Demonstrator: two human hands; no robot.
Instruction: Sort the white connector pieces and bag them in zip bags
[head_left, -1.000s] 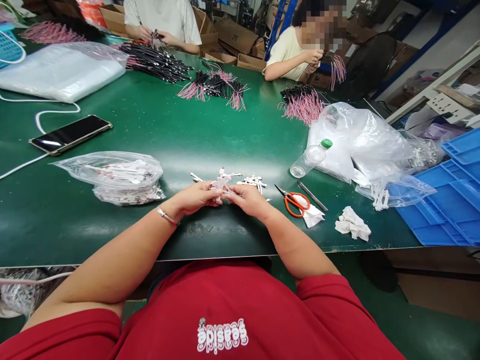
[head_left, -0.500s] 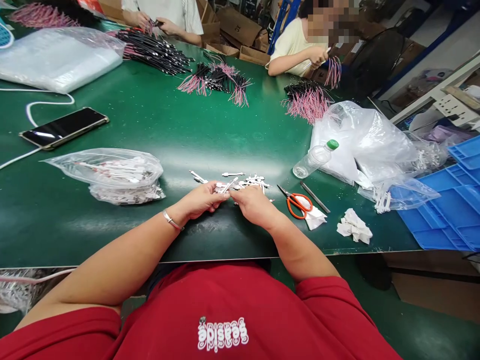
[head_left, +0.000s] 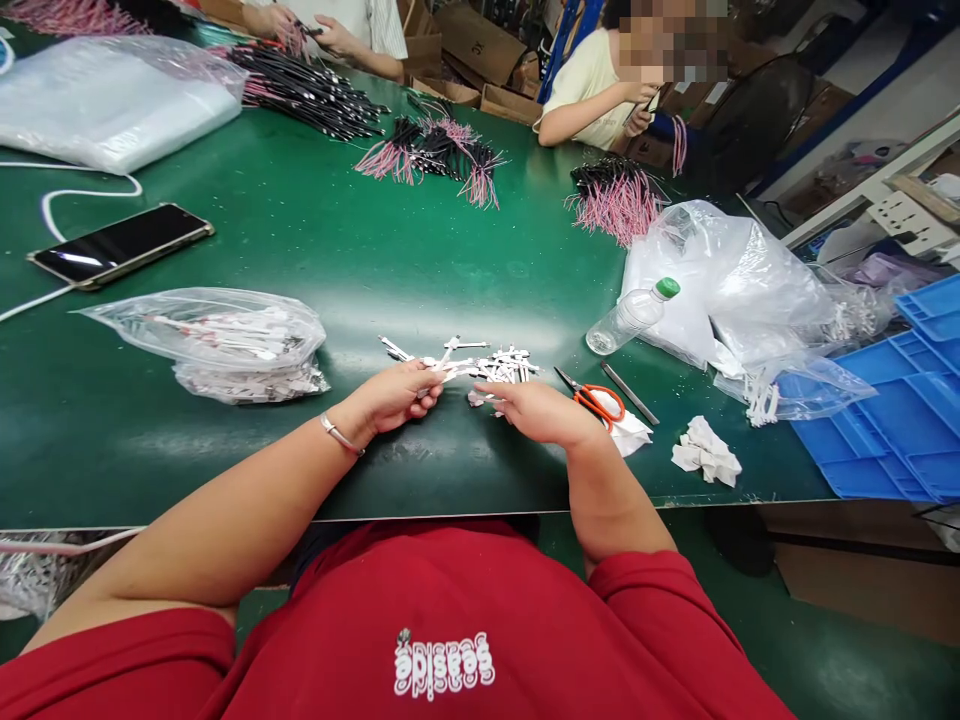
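Observation:
My left hand (head_left: 394, 395) rests on the green table (head_left: 322, 250) with its fingers curled around a few small white plastic pieces. A loose pile of the same white pieces (head_left: 487, 366) lies just beyond my fingers. My right hand (head_left: 541, 410) lies to the right of the left one, fingers bent over the near edge of that pile; what it holds, if anything, is hidden. A silver bangle sits on my left wrist.
Orange-handled scissors (head_left: 598, 402) and crumpled paper (head_left: 705, 452) lie right of my hands. A clear bag of white parts (head_left: 225, 340) sits left, a phone (head_left: 120, 243) beyond it. A bottle (head_left: 630, 315), plastic bags and blue trays (head_left: 892, 420) are right. Two people handle pink-black wire bundles (head_left: 435, 155) across the table.
My hands were together holding a cluster of white pieces above the table. They have come apart, and my right hand has slid to the right toward the pile.

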